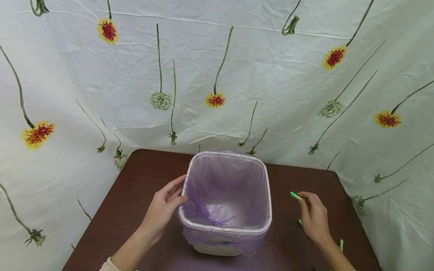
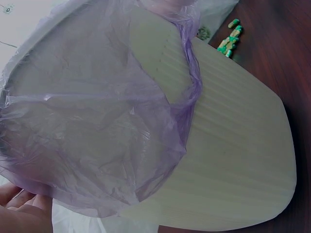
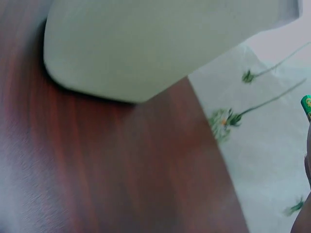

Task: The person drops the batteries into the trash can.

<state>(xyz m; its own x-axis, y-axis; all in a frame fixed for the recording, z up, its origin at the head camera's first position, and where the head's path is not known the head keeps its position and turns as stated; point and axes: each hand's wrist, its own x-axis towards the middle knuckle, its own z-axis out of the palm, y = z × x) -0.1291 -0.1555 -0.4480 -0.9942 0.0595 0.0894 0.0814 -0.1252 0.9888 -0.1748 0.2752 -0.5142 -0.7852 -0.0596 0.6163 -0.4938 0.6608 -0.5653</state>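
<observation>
A pale trash bin (image 1: pixel 216 250) stands on the dark table, lined with a thin purple plastic bag (image 1: pixel 232 186) folded over its rim. My left hand (image 1: pixel 162 208) grips the bin's left rim through the bag, thumb on top and fingers along the outside. To the right of the bin, my right hand (image 1: pixel 315 217) pinches a small green-and-gold battery (image 1: pixel 295 195) between thumb and fingertips, above the table. Only the battery's green end (image 3: pixel 306 103) and part of that hand show in the right wrist view.
More green batteries (image 2: pixel 232 36) lie on the table, visible in the left wrist view; the right arm partly hides them from the head camera. A white cloth with printed flowers (image 1: pixel 191 73) hangs behind the reddish-brown table (image 1: pixel 152 168).
</observation>
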